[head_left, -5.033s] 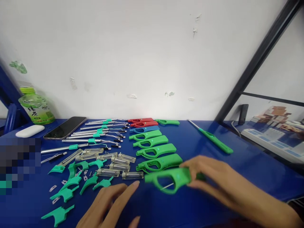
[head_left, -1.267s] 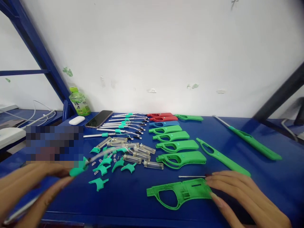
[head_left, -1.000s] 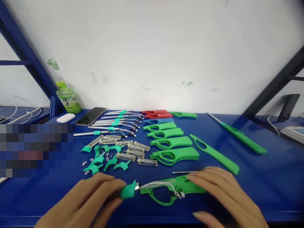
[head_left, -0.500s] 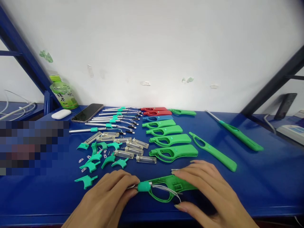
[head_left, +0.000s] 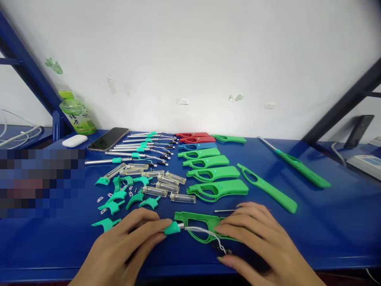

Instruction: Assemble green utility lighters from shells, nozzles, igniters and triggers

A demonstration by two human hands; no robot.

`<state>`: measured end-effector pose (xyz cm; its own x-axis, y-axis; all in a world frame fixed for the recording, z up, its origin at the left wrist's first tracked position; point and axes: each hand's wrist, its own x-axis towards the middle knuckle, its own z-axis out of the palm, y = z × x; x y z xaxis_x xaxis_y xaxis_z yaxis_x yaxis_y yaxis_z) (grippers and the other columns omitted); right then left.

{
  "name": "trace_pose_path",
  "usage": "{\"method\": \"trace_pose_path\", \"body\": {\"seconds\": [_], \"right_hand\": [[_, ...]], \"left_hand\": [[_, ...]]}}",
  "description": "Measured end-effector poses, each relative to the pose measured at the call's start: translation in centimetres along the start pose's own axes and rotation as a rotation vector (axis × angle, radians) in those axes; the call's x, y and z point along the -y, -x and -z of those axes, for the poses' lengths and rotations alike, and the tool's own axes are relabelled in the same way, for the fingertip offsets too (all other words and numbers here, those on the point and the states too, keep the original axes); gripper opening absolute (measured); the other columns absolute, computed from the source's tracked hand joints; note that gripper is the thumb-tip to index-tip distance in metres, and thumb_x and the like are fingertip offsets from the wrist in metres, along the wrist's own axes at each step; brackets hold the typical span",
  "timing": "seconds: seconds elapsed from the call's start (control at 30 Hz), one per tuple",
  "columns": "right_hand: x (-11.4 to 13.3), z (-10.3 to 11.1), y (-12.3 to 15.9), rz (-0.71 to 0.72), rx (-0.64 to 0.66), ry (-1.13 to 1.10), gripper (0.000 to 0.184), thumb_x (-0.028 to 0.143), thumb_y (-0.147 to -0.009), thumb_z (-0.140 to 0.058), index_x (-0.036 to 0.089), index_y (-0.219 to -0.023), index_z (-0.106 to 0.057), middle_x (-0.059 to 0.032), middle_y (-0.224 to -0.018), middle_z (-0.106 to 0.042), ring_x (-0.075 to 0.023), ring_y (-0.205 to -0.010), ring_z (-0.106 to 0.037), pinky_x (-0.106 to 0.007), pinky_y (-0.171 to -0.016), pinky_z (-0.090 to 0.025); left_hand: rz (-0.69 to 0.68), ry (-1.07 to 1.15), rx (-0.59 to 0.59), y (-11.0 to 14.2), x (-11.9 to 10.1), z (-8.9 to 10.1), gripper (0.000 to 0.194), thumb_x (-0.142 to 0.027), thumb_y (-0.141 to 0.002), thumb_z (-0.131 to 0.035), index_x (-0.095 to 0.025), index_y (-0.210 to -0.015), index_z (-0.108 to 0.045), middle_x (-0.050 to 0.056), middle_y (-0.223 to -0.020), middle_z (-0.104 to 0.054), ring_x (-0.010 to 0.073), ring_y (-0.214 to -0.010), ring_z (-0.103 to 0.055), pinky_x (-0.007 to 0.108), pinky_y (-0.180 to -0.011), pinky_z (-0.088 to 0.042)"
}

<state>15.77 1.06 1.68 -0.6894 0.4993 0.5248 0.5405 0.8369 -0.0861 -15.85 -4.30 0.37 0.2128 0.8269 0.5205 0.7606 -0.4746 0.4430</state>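
Note:
An open green lighter shell half [head_left: 199, 226] lies flat near the table's front edge. My left hand [head_left: 125, 246] is closed on a metal nozzle tube with a teal collar [head_left: 172, 228], held at the shell's left end. White wires [head_left: 208, 232] trail from the collar across the shell. My right hand [head_left: 258, 242] presses down on the shell's right part, fingers curved over it. A thin metal rod [head_left: 226, 211] lies just behind the shell.
Rows of green, blue and red lighter shells [head_left: 208, 163], nozzle tubes [head_left: 133, 151], clear fuel tanks [head_left: 166, 186] and teal triggers [head_left: 119, 198] fill the blue table [head_left: 327, 222]. A phone [head_left: 107, 139], a white case [head_left: 74, 140] and a bottle [head_left: 76, 113] stand at the back left. A finished green lighter [head_left: 297, 169] lies right.
My left hand fetched a nozzle tube from the left and brought it to the shell. The collar now sits lower, at the shell's left end, and my right hand has slid slightly left.

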Motion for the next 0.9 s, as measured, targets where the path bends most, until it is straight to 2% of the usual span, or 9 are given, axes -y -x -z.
{"method": "trace_pose_path", "body": {"seconds": [0.17,0.37,0.47,0.67,0.9], "right_hand": [[-0.1,0.0,-0.1,-0.003,0.008,-0.078,0.030,0.041,-0.097,-0.076,0.029,-0.124,-0.068,0.0037,-0.110,-0.080,-0.0189,-0.101,-0.074,-0.033,-0.098,-0.054],[-0.6,-0.1,-0.1,-0.019,0.027,-0.178,0.027,0.036,-0.099,-0.075,0.030,-0.125,-0.069,0.0048,-0.110,-0.081,-0.0163,-0.104,-0.072,-0.027,-0.096,-0.057],[-0.8,0.0,0.0,-0.026,0.064,-0.223,0.029,0.038,-0.098,-0.076,0.032,-0.125,-0.070,0.0056,-0.111,-0.080,-0.0157,-0.107,-0.072,-0.024,-0.097,-0.057],[-1.0,0.3,0.1,-0.054,0.147,-0.251,0.042,0.052,-0.088,-0.083,0.035,-0.125,-0.072,0.0052,-0.114,-0.080,-0.0178,-0.112,-0.071,-0.025,-0.100,-0.058],[-0.7,0.5,-0.2,-0.089,0.163,-0.287,0.035,0.050,-0.088,-0.084,0.036,-0.118,-0.074,0.0065,-0.109,-0.081,-0.0180,-0.107,-0.072,-0.027,-0.098,-0.059]], "left_hand": [[0.020,-0.009,0.016,0.1,0.2,0.1,0.023,-0.045,-0.108,-0.057,-0.041,-0.124,-0.073,-0.008,-0.117,-0.075,0.0076,-0.097,-0.076,0.008,-0.089,-0.056],[0.024,-0.021,0.015,0.3,0.5,0.3,0.021,-0.047,-0.106,-0.061,-0.040,-0.120,-0.074,-0.009,-0.115,-0.076,0.0072,-0.099,-0.076,0.008,-0.093,-0.055],[0.021,-0.006,0.008,0.1,0.5,0.3,0.018,-0.046,-0.106,-0.061,-0.040,-0.116,-0.075,-0.010,-0.114,-0.076,0.0062,-0.099,-0.076,0.007,-0.094,-0.054],[0.000,0.029,0.005,-0.1,0.3,0.3,0.017,-0.044,-0.107,-0.059,-0.040,-0.112,-0.075,-0.012,-0.112,-0.077,0.0051,-0.098,-0.076,0.006,-0.094,-0.053],[0.039,0.005,0.001,0.0,0.3,0.9,0.015,-0.047,-0.105,-0.062,-0.042,-0.111,-0.075,-0.013,-0.112,-0.077,0.0061,-0.096,-0.076,0.007,-0.093,-0.055]]}}
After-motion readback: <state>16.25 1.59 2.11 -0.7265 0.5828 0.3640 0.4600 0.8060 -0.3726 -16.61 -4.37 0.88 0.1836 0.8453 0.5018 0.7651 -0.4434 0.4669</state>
